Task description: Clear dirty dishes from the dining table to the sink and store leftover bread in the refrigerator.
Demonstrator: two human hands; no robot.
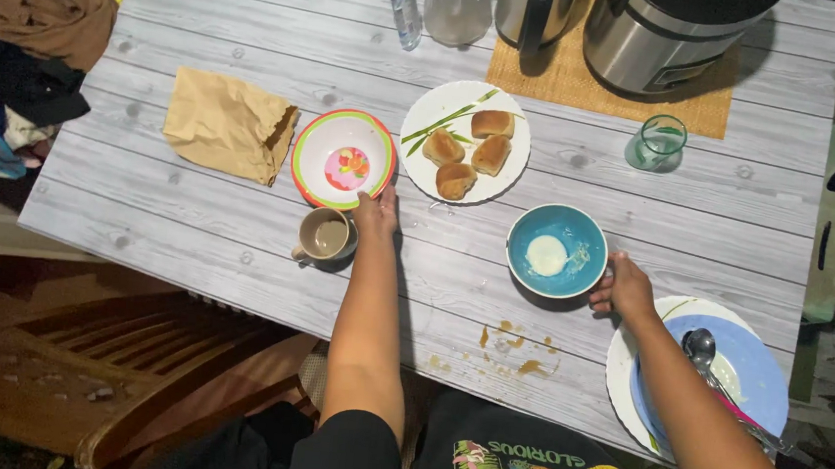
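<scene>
Right now both hands are out over the grey plank tabletop, gathering used dishes by the look of it. The left hand rests between the brown mug and the rim of the colourful bowl, fingers curled down on the bowl's near edge; whether they grip it cannot be told. The right hand has its fingers closed on the rim of the blue bowl, which sits just beside the stacked plates carrying one spoon. A fair guess is that each bowl needs a firm pinch and a level lift. Counted: two bowls, one mug, four bread rolls on one white plate, one paper bag, one glass.
</scene>
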